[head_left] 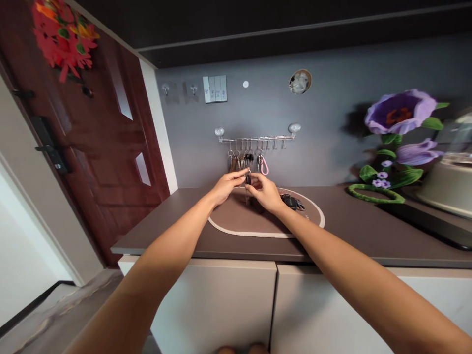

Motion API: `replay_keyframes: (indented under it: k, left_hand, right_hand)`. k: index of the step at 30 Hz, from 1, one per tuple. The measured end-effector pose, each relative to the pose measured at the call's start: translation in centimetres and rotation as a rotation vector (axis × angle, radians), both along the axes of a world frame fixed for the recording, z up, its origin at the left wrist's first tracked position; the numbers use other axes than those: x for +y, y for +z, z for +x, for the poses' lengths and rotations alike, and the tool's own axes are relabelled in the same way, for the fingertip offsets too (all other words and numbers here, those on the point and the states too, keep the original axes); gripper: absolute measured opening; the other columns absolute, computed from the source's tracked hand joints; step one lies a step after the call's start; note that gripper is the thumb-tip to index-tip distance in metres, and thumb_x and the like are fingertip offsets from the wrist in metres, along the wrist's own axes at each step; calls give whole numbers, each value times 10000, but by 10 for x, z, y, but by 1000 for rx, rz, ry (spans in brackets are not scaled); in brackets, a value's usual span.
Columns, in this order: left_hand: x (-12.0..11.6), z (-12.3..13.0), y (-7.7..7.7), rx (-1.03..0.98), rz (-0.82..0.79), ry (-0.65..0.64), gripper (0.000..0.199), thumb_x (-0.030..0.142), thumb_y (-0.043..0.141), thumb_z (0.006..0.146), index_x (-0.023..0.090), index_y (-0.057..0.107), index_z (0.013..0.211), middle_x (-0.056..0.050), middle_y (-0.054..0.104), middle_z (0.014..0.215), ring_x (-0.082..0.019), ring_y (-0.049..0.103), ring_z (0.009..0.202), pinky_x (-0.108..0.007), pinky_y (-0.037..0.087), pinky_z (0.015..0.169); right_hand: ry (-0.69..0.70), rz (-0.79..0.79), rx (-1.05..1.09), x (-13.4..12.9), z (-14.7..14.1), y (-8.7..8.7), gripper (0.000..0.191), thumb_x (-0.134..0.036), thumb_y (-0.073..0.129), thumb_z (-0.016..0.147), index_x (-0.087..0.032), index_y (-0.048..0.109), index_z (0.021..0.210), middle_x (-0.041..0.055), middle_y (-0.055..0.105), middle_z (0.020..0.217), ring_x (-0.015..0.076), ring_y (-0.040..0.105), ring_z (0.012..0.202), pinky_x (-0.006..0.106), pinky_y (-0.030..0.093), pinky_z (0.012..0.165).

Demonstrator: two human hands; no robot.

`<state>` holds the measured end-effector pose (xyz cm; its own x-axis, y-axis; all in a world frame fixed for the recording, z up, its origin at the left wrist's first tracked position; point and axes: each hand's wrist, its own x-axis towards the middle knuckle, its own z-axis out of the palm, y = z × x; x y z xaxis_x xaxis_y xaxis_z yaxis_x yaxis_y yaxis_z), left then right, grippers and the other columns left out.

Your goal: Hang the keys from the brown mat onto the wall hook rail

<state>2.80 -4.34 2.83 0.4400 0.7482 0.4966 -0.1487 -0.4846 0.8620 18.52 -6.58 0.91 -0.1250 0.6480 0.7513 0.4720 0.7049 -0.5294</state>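
Both hands meet above the oval brown mat point(243, 223), in front of a clear hook rail point(258, 139) on the wall. My left hand point(226, 186) pinches the small metal ring of a set of keys point(248, 180) at its fingertips. From the right, my right hand point(264, 191) closes thumb and fingers on the same keys; its dark part shows between the hands, the rest is partly covered. Several keys point(243, 158) and a pink carabiner point(264, 166) hang from the rail behind. More keys with a black fob point(291, 201) lie on the mat, right of my right wrist.
Purple crocheted flowers point(400, 113) stand on the counter point(342, 236) at the right, beside a long black flat object point(427, 223) and a beige appliance point(450, 187). A dark shelf point(258, 29) overhangs the counter. A red-brown door point(96, 147) is at the left; cabinet doors point(214, 300) lie below.
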Motion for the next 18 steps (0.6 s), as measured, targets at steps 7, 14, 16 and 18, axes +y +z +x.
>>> replay_keyframes:
  k: [7, 14, 16, 18]
  left_hand:
    - [-5, -2, 4, 129, 160, 211, 453, 350, 554, 742, 187, 524, 1163, -65, 493, 1247, -199, 444, 1141, -337, 295, 982]
    - [2, -2, -1, 324, 338, 361, 399, 393, 560, 728, 153, 610, 1043, -79, 603, 971, -168, 545, 869, -308, 396, 826]
    - [5, -3, -2, 357, 373, 363, 359, 379, 568, 723, 143, 637, 985, -67, 591, 897, -155, 539, 821, -300, 401, 800]
    - [6, -3, -2, 368, 399, 357, 332, 374, 565, 726, 146, 649, 952, -58, 575, 866, -147, 531, 809, -294, 397, 797]
  right_hand:
    - [-86, 120, -97, -3, 1, 4, 314, -338, 439, 807, -174, 576, 1036, 84, 625, 972, 173, 574, 836, 315, 442, 758]
    - [-111, 171, -87, -6, 1, 8, 313, -356, 384, 839, -165, 605, 951, 80, 643, 873, 176, 578, 813, 305, 429, 757]
    - [-114, 169, -69, -5, 1, 8, 313, -364, 383, 838, -166, 610, 922, 75, 643, 841, 174, 579, 790, 300, 429, 747]
    - [-108, 159, -39, -5, 2, 9, 317, -379, 388, 833, -167, 611, 910, 69, 641, 812, 168, 579, 753, 295, 431, 730]
